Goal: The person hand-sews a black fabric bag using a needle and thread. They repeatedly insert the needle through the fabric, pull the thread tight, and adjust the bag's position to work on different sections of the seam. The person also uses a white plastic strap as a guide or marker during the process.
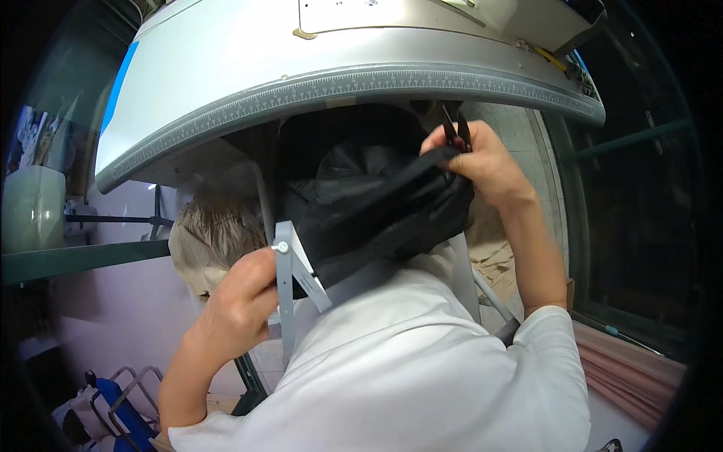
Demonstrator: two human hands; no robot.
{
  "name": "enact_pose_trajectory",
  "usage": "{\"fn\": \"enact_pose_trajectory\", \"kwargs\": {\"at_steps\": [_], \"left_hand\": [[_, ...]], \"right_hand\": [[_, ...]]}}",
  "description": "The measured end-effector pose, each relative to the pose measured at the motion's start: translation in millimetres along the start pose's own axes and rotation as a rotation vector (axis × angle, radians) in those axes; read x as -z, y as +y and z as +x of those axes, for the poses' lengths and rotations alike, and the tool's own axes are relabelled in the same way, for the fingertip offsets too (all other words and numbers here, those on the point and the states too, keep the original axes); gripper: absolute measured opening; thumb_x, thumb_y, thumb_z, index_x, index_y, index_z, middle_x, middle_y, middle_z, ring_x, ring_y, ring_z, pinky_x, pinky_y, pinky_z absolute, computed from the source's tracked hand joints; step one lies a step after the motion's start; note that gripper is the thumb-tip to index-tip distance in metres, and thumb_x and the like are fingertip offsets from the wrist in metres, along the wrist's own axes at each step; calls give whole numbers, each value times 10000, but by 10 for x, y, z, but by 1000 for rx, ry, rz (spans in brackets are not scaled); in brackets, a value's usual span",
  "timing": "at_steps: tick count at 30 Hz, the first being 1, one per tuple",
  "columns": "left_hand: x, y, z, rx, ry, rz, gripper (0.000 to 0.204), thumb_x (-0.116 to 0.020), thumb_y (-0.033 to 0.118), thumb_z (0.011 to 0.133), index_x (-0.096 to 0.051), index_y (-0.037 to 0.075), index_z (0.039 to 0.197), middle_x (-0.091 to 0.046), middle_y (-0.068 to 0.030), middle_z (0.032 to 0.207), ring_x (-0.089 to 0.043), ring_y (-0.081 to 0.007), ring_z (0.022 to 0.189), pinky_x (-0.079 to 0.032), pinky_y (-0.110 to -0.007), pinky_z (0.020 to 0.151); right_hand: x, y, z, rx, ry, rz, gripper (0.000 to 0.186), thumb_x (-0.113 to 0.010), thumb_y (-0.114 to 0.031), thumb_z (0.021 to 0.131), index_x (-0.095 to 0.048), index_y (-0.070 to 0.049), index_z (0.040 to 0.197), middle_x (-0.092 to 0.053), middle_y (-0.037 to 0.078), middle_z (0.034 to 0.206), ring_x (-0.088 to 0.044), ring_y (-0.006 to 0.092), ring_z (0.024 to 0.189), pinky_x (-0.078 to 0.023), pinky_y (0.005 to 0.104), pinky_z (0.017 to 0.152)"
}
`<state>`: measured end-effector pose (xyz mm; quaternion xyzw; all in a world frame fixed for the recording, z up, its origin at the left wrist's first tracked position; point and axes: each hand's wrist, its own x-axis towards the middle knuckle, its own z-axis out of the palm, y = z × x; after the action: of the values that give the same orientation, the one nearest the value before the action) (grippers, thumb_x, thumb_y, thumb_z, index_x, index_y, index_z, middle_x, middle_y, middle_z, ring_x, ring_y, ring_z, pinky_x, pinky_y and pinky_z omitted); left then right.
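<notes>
Cloth (pixel 376 218) black, creased, drawn out in slanting folds.

- Open: room above the black cloth (pixel 365 215), between left hand (pixel 239 301) and right hand (pixel 482 162).
- Ahead: worktop (pixel 226 60); its ruled grey edge (pixel 301 89) crosses the way.
- Left hand: hinged grey strips (pixel 284 275) stand between it and the cloth's middle.
- Right hand: dark blades (pixel 464 134) jut toward that edge.

A white table (pixel 211 60) with a grey, ruler-marked front edge (pixel 331 88) (bowed here by the lens) carries a pale machine base (pixel 399 19) toward its far side, a blue strip (pixel 118 89) along its left edge, and a thin yellow item (pixel 552 59) near its right end.
</notes>
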<state>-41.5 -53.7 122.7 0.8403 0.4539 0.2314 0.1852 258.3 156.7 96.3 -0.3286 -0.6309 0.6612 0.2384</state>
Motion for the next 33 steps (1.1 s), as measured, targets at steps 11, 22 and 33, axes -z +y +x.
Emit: {"fn": "enact_pose_trajectory", "kwargs": {"at_steps": [11,22,33], "left_hand": [[-110,-86,694,404,142,118,319,-732,4,718,-602,-9,1009,-616,-182,987,-637,-357,874,-507,-384,767],[25,-266,163,557,558,-1499,248,-551,223,1001,-576,-12,1075,-660,-92,990,-659,-201,943,-536,-327,874],[-622,-78,-151,121,867,-2030,414,-391,319,1065,-524,31,1332,-595,-158,1330,-573,-303,1235,-446,-508,1065]], "right_hand": [[-531,-399,392,190,-204,-195,76,-717,-66,818,-702,8,814,-562,-50,657,-454,31,625,-359,228,563],[-496,-103,234,393,47,-882,205,-688,60,731,-677,-4,925,-625,81,785,-596,196,679,-473,291,625],[-761,320,477,178,48,-557,275,-773,-114,785,-710,20,1017,-716,138,841,-688,198,766,-540,286,737]]}}
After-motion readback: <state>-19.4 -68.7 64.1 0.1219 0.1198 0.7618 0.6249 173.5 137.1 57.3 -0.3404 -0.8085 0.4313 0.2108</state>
